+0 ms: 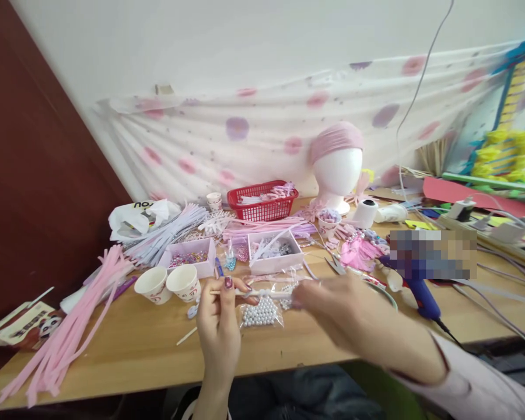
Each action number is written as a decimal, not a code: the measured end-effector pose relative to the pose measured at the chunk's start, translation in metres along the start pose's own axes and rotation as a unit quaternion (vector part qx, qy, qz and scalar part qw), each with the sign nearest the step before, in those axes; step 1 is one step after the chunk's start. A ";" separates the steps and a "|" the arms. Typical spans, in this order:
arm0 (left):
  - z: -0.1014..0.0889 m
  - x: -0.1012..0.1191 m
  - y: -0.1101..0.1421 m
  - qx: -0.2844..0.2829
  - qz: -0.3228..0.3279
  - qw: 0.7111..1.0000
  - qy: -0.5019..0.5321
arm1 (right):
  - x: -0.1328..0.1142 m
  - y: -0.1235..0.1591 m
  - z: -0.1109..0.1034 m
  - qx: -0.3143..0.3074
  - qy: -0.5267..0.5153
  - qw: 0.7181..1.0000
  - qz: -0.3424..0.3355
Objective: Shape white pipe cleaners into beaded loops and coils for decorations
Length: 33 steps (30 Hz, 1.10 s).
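My left hand (pixel 221 321) is closed, thumb against fingers, on a thin white strip (pixel 269 293) that runs level to the right. The strip's short end sticks out left of the thumb. My right hand (pixel 336 309) is near the other end of the strip; its fingers are smeared by motion, so I cannot tell whether they grip it. Just below the strip, a clear bag of white pearl beads (pixel 260 314) lies on the wooden table (pixel 306 350). A thin white stick (pixel 186 336) rests left of my left wrist.
Two paper cups (pixel 152 287) and boxes of beads (pixel 207 259) stand behind my left hand. Farther back are a red basket (pixel 262 204) and a white mannequin head (pixel 338 172). Pink strips (pixel 76 321) lie left. Pliers (pixel 335 266) and a blue-handled corded tool (pixel 423 296), partly pixelated, lie right.
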State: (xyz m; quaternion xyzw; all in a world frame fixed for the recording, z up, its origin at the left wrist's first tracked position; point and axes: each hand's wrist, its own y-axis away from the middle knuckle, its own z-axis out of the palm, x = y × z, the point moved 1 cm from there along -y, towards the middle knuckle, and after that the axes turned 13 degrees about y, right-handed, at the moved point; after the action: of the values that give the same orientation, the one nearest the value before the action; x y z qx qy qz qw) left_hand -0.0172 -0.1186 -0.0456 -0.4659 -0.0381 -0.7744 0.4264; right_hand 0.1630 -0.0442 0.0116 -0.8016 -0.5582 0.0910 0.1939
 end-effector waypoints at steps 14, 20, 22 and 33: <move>0.001 0.006 0.001 0.010 0.010 1.000 0.027 | 0.014 -0.004 -0.006 0.015 0.048 0.999 0.003; 0.006 0.009 -0.008 0.073 0.020 0.991 0.110 | 0.004 -0.006 0.017 -0.066 -0.007 0.998 -0.015; 0.006 0.006 -0.005 0.079 0.051 0.993 0.077 | -0.009 0.000 0.014 -0.075 0.014 0.997 -0.032; 0.004 0.013 -0.005 0.083 0.058 0.991 0.089 | 0.007 0.000 0.017 -0.112 -0.179 0.977 -0.004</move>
State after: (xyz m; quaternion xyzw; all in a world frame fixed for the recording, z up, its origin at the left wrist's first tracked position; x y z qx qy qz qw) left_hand -0.0208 -0.1217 -0.0323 -0.3596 -0.0365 -0.7809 0.5094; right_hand 0.1590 -0.0343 -0.0037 -0.7866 -0.5938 0.1692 -0.0004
